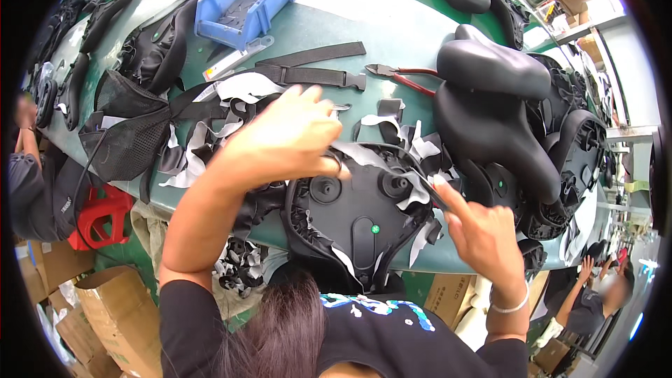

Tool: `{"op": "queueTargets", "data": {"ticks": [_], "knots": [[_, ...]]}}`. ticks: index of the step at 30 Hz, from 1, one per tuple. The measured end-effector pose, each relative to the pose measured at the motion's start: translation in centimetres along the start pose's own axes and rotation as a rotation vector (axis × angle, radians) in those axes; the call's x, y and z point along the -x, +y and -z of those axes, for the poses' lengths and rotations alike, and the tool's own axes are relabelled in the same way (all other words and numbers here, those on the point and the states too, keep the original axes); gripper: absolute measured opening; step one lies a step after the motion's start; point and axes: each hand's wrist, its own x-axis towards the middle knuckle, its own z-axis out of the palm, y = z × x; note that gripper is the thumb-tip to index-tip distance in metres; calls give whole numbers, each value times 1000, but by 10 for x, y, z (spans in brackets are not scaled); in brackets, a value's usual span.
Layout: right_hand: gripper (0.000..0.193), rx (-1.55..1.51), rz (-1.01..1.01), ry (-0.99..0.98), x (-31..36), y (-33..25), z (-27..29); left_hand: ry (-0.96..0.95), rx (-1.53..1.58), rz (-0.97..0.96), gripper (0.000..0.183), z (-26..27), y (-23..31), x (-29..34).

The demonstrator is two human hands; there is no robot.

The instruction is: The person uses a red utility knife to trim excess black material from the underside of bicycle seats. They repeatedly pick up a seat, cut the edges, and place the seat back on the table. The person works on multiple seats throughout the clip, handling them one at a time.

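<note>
An upturned black bicycle saddle (350,213) lies at the table's near edge, its plastic base showing with a small green dot and two round coil-like parts. My left hand (297,136) is over its far left edge, fingers curled and partly blurred; what they hold, if anything, is hidden. At the saddle's right edge my right hand (483,234) pinches a dark strip of cover material (425,183). Loose, pale-backed cover scraps (413,143) lie around the saddle. Beyond it are red-handled pliers (413,77) and a black buckled strap (311,75).
Finished black saddles (490,112) are stacked at right. A blue bin (241,7) with dark pieces stands at the far left, near a black mesh bag (129,126). More saddles line the left table edge. A red stool (105,217) and cardboard boxes (119,308) are on the floor. Other people sit at both sides.
</note>
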Motion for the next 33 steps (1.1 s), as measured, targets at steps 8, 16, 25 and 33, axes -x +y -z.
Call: {"op": "queueTargets", "data": {"ticks": [8, 16, 25, 33], "knots": [[55, 56, 84, 82, 13, -1, -23, 325, 622, 349, 33, -66, -35, -51], [59, -1060, -527, 86, 58, -54, -68, 884, -1052, 53, 15, -25, 18, -26], [86, -1082, -153, 482, -32, -21, -32, -49, -70, 874, 50, -23, -17, 22], [41, -359, -104, 1046, -185, 145, 202, 842, 671, 497, 42, 75, -110, -160]]}}
